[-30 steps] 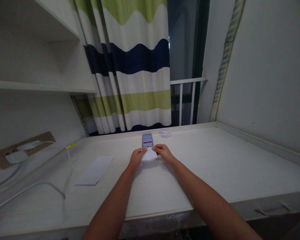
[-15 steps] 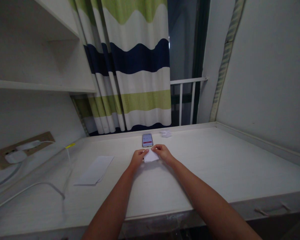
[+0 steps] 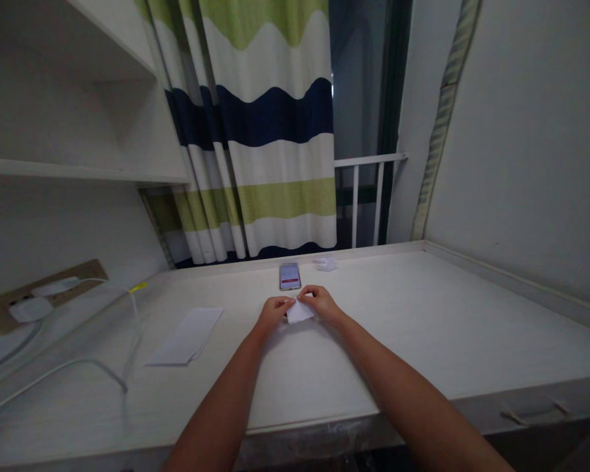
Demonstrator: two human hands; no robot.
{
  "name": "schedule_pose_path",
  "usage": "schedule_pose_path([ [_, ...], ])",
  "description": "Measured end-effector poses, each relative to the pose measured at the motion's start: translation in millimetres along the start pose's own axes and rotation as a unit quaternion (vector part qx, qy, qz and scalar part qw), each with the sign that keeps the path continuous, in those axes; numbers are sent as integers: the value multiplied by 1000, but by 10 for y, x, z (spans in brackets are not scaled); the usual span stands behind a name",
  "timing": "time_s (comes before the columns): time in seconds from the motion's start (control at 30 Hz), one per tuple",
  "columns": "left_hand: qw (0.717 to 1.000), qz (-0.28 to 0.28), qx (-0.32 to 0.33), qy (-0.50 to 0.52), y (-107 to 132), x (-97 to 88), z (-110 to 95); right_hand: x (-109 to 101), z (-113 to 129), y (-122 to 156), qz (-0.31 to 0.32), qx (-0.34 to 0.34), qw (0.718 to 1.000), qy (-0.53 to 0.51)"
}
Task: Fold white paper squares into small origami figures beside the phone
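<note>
A small folded piece of white paper point(image 3: 299, 313) lies on the pale desk point(image 3: 423, 314) between my two hands. My left hand point(image 3: 271, 311) pinches its left edge with closed fingers. My right hand point(image 3: 322, 302) pinches its upper right edge. Just beyond the paper a phone point(image 3: 290, 276) lies flat with its screen lit.
A folded white sheet point(image 3: 187, 335) rests on the desk to the left. White cables point(image 3: 78, 364) run from a wall socket point(image 3: 34, 296) at far left. A small crumpled white scrap point(image 3: 326, 263) sits near the striped curtain point(image 3: 260, 131). Shelves point(image 3: 69, 169) hang at upper left.
The paper between my hands has become smaller and more folded, and both hands have drawn slightly nearer to me, away from the phone.
</note>
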State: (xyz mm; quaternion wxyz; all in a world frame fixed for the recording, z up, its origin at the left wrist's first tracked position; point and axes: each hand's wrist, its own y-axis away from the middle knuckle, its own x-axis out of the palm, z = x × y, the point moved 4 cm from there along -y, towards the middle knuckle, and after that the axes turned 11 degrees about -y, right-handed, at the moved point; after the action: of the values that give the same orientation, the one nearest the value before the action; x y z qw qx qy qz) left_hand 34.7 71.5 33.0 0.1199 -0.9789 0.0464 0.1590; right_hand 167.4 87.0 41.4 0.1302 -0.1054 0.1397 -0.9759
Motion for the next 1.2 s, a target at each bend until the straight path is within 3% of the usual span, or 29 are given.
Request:
schedule_pose_path([
  [0.23, 1000, -13, -3, 6, 26, -15, -31, 18, -3, 20, 8, 29, 999, -18],
  [0.43, 1000, 12, 7, -26, 30, 14, -18, 11, 36, 43, 14, 18, 1000, 13],
  [0.67, 999, -38, -6, 11, 17, -40, -30, -29, -40, -20, 4, 25, 999, -40],
  [0.87, 999, -11, -14, 42, 22, -10, -45, -39, -31, -32, 9, 27, 999, -40],
  [1.07, 992, -85, -12, 88, 6, -120, 2, -45, 22, 11, -3, 56, 994, -91],
  [1.2, 990, -85, -25, 111, -7, -131, 51, -34, 30, 30, 22, 64, 991, -119],
])
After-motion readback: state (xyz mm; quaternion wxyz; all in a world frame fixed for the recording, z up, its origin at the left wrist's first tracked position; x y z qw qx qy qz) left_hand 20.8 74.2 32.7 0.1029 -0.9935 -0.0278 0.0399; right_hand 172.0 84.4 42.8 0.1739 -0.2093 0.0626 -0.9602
